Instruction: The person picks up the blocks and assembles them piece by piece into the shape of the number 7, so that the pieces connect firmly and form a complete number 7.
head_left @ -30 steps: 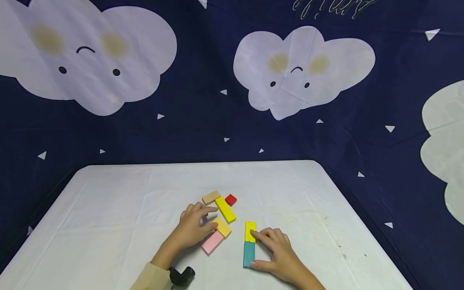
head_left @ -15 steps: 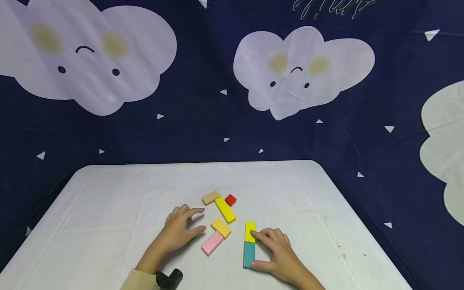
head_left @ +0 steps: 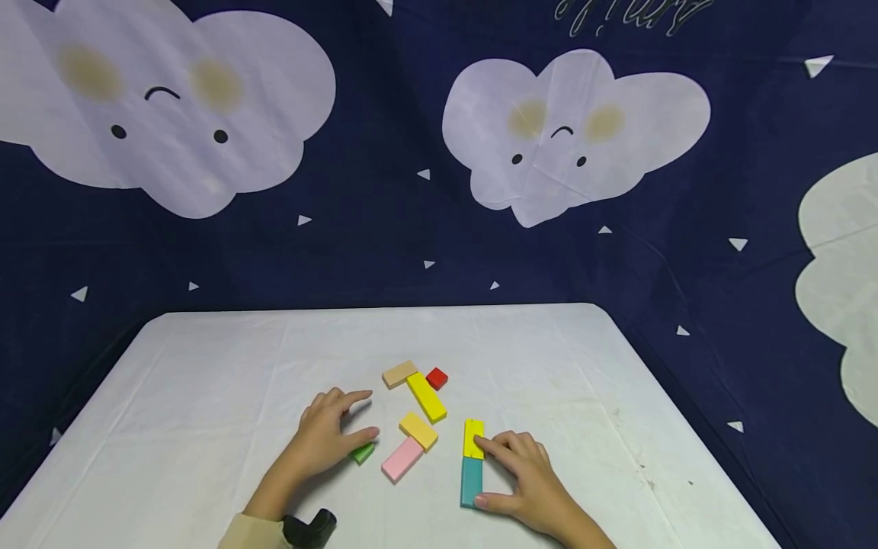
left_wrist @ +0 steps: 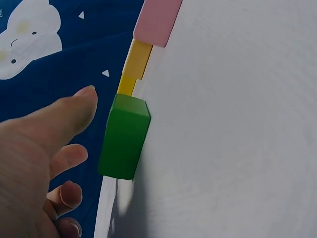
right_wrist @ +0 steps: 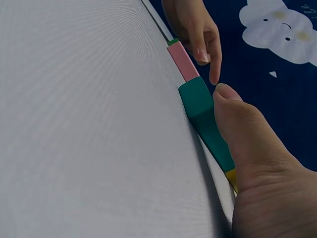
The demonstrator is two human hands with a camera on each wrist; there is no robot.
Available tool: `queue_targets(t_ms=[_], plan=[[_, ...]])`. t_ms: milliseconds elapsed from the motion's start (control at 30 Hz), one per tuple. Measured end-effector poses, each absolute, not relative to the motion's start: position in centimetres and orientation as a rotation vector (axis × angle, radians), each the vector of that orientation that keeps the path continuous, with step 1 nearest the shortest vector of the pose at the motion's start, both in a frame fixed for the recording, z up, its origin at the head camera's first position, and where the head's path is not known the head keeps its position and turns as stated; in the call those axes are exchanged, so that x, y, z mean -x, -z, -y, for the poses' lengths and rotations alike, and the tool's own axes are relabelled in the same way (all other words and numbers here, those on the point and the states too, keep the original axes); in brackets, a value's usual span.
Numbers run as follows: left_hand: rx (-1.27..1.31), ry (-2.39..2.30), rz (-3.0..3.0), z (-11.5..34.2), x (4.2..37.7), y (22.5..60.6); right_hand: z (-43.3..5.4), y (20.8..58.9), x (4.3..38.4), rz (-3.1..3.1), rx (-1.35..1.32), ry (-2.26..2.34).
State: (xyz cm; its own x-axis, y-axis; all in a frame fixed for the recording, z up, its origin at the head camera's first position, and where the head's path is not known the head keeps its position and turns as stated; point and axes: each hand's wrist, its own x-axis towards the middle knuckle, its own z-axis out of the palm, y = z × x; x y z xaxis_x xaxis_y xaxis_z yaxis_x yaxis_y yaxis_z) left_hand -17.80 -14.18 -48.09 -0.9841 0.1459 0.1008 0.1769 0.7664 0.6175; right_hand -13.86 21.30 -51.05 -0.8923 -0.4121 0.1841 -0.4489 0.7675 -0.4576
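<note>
Before a dark-blue backdrop (head_left: 370,255), head view: the left hand (head_left: 324,433), fingers apart, near a green block (head_left: 363,454); the right hand (head_left: 530,482), also spread, touching a teal block (head_left: 471,482) and yellow block (head_left: 470,431). Left wrist: green block beside the thumb; right wrist: teal block likewise.

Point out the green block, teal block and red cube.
Green block (left_wrist: 124,143), left wrist view: side facing camera.
Teal block (head_left: 471,480), head view: middle of top.
Red cube (head_left: 437,377), head view: top face.
</note>
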Motion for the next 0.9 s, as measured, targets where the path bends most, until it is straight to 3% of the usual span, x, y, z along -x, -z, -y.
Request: queue_targets(t_ms=[900], plan=[[0.314, 0.939, 2.92, 11.8, 23.5, 46.2, -21.5, 51.2, 14.0, 2.865, -0.712, -0.783]])
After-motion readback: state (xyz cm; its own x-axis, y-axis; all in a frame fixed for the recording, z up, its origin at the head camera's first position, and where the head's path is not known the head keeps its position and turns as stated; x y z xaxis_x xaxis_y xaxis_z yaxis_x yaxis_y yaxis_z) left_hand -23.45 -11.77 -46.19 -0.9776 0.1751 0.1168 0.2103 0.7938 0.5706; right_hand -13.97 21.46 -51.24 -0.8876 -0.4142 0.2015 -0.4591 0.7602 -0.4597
